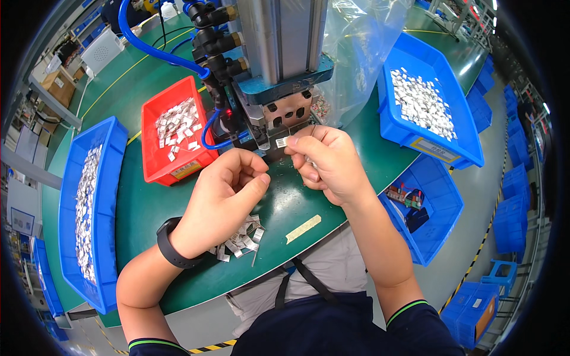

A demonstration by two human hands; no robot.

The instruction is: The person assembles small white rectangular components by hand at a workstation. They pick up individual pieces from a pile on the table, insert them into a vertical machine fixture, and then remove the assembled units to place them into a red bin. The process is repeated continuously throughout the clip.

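My right hand pinches a small white connector-like piece with dark marks between thumb and forefinger. The piece is held at the front of the metal head of a pneumatic press; whether it touches cannot be told. To the left, my left hand is closed, thumb and forefinger tips near each other, the other fingers curled under. Anything inside it is hidden. Below its wrist, a loose pile of similar white pieces with thin leads lies on the green table, partly covered by my forearm.
White pieces fill a red bin, a long blue bin at left and a blue bin at right. A lower blue bin holds mixed items. Blue air hoses and a clear plastic bag flank the press.
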